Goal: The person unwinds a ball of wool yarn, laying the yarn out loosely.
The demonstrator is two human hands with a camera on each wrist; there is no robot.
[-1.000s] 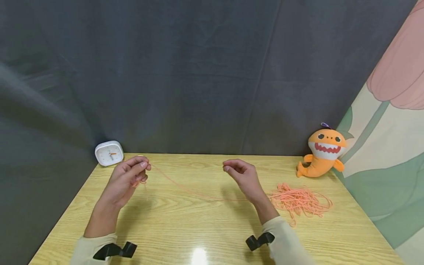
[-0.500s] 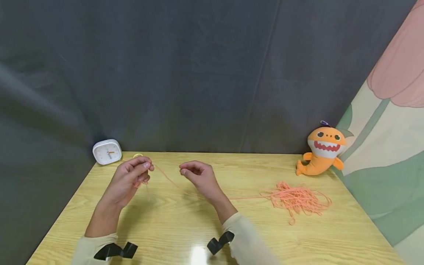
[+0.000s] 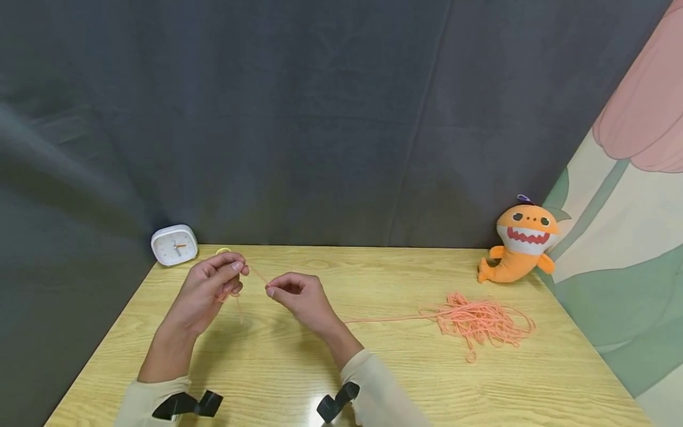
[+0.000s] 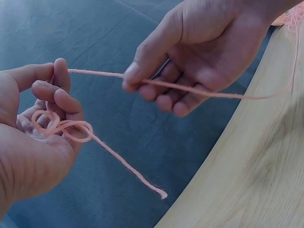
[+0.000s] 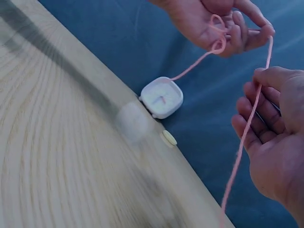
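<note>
My left hand [image 3: 205, 293] pinches a strand of peach-coloured yarn [image 4: 95, 72] between thumb and index finger. Loops of the yarn lie against its other, bent fingers, and a short free end [image 4: 130, 167] hangs from them in the left wrist view. A little to the right, my right hand [image 3: 306, 302] pinches the same strand with thumb and index finger; the stretch between the hands is straight. Past the right hand the yarn [image 5: 237, 161] runs down across its palm and over the table to a loose tangled heap of yarn [image 3: 482, 321] at the right.
Behind the left hand stands a white clock [image 3: 174, 245], with a small yellow ring-like object [image 3: 223, 250] beside it. An orange shark plush [image 3: 519, 243] sits at the back right of the wooden table [image 3: 480, 391]. A dark curtain [image 3: 299, 130] hangs behind.
My right hand has moved left along the strand, close to the left hand, and now pinches the yarn. The left hand has stayed nearly still, keeping its hold.
</note>
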